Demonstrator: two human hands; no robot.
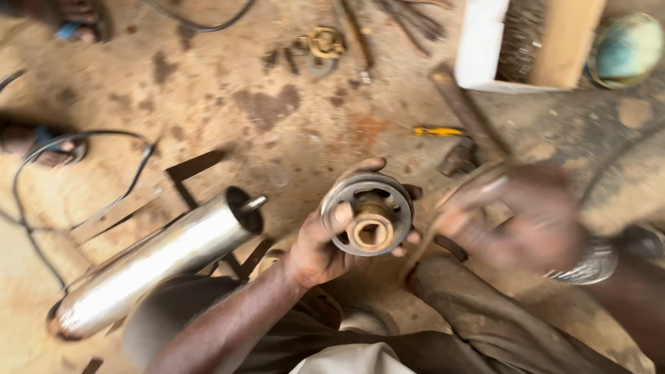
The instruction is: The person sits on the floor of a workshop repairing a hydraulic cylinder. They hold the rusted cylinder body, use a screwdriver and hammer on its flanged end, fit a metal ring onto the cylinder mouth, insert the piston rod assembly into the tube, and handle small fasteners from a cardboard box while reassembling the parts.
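Blur hides the right hand beside the left-held round metal part.

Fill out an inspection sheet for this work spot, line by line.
Surface: bare dirt floor, dark stains.
Job's things: round grey metal disc part with tan centre bush, held up; shiny steel cylinder lying across the lap at left.
Clutter: yellow-handled tool, brass fitting, metal bar, white box with brush, green ball.
Grip: left hand clasps the disc; right hand blurred, contents unclear.
Cables: black cable looping at left.
Surroundings: sandalled feet at left edge.
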